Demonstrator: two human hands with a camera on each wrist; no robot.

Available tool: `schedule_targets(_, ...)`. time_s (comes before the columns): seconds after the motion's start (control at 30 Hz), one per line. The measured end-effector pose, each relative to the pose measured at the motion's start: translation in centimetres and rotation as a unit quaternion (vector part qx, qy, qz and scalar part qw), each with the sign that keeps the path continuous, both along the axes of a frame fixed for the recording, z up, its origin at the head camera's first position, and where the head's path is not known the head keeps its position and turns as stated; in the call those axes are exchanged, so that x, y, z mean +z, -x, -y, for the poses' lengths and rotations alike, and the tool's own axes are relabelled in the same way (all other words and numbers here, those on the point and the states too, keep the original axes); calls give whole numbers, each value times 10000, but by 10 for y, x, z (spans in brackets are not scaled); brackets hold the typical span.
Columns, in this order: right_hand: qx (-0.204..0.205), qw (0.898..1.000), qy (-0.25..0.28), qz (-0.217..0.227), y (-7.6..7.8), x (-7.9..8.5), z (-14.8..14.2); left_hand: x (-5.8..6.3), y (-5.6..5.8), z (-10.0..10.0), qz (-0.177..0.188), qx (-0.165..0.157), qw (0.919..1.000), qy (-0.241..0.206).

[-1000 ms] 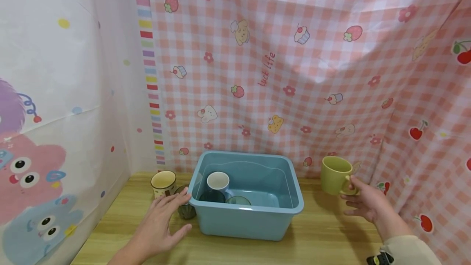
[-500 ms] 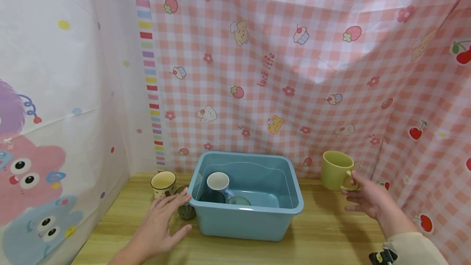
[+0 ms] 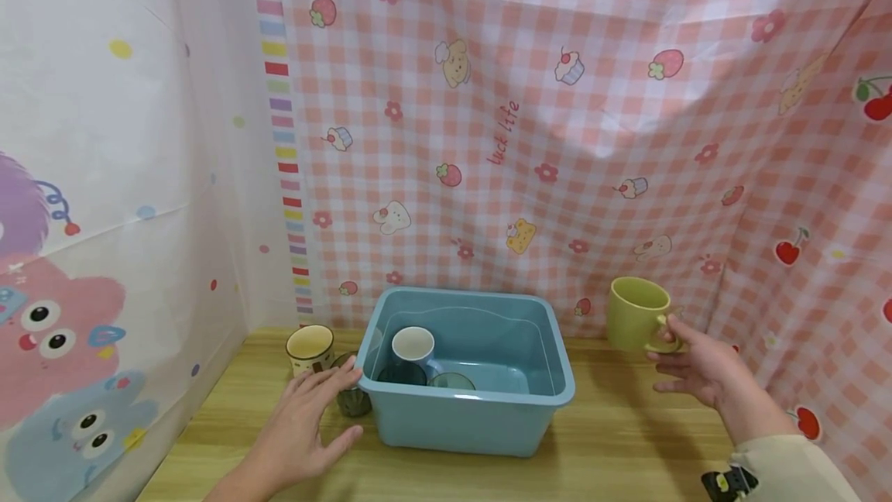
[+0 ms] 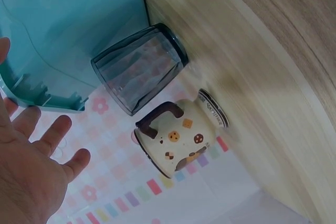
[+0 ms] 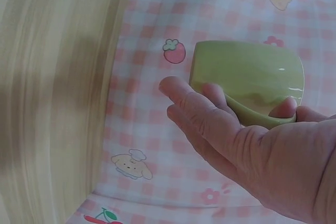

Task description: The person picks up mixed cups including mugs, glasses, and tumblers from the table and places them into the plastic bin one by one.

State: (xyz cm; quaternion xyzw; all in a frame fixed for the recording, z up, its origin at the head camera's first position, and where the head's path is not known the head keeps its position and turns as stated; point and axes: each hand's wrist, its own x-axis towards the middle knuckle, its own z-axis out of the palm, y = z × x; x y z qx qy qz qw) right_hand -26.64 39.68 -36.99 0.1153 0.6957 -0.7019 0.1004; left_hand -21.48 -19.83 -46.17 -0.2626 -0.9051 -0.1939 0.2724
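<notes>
My right hand [image 3: 711, 370] grips a green mug [image 3: 632, 318] by its handle, holding it upright above the table to the right of a blue plastic tub [image 3: 467, 421]. In the right wrist view, fingers pass through the handle of the mug [image 5: 252, 69]. My left hand [image 3: 296, 424] rests its fingertips at the tub's left rim, fingers spread and fairly straight. Inside the tub stand a white mug [image 3: 413, 343], a dark glass [image 3: 402, 373] and a greenish glass [image 3: 452, 381], partly hidden by the front wall.
Left of the tub stand a dark ribbed glass [image 4: 140, 68] and a cream mug with cookie prints and a brown handle [image 4: 178, 137]. A pink checked cloth [image 3: 488, 138] hangs behind the wooden table [image 3: 613, 440], and a white printed cloth [image 3: 139, 177] at the left.
My right hand has lifted the green mug higher above the table. The left hand and the tub have stayed in place.
</notes>
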Motion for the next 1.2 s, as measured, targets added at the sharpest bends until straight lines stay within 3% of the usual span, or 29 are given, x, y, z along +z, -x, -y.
schedule_targets(0.37,-67,9996,-254,-99,-1,7,4,-2,0,2,-99,-41,9999,30)
schedule_targets(0.63,137,9993,-310,-153,2,13,7,-3,2,3,-199,-88,9997,51)
schedule_targets(1.2,506,9970,-506,-280,4,33,21,-2,2,2,-56,-90,9999,-19)
